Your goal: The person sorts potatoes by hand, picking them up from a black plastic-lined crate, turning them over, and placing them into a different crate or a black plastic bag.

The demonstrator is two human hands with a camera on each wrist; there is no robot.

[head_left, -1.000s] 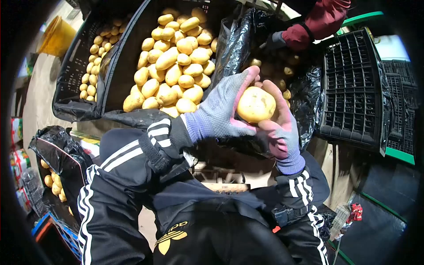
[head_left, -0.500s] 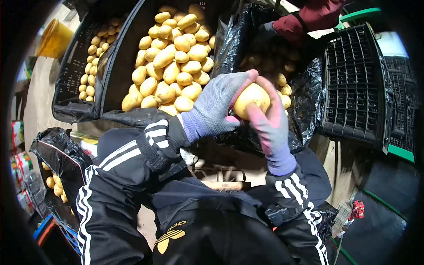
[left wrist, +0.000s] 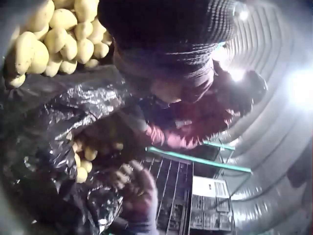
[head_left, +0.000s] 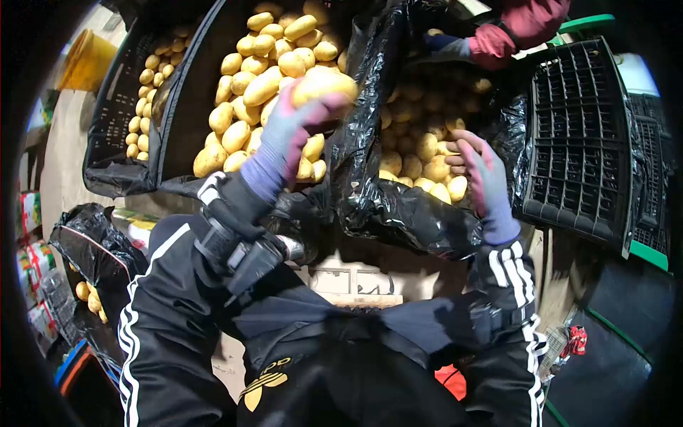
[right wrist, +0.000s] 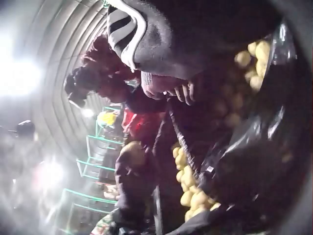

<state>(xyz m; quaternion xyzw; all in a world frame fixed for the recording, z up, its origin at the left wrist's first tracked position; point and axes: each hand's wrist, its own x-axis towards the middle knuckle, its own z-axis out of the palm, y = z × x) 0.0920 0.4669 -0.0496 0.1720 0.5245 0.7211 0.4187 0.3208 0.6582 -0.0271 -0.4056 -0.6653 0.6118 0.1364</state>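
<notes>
My gloved left hand (head_left: 288, 132) grips a large potato (head_left: 324, 87), raised over the heap of potatoes (head_left: 242, 135) in the middle crate. Thumb and fingers wrap its lower side. To the right, my gloved right hand (head_left: 485, 174) hovers over the right-hand crate, whose rim is covered with black plastic (head_left: 398, 213). Its fingers bend loosely beside the potatoes (head_left: 430, 160) there, with nothing in them. In the right wrist view the same right hand (right wrist: 168, 87) has its fingers spread and hanging. The left wrist view catches my right hand (left wrist: 137, 191) near the plastic.
Another person's gloved hand (head_left: 447, 46) reaches into the right-hand crate from the far side. A black crate (head_left: 569, 142) stands tilted at the right. Smaller potatoes fill a crate (head_left: 107, 132) at the left, near a yellow bucket (head_left: 89, 62). More potatoes (head_left: 91, 300) lie lower left.
Both hands were together around the potato. The left hand has carried it left over the middle heap, while the right hand let go and moved right, over the plastic-lined crate.
</notes>
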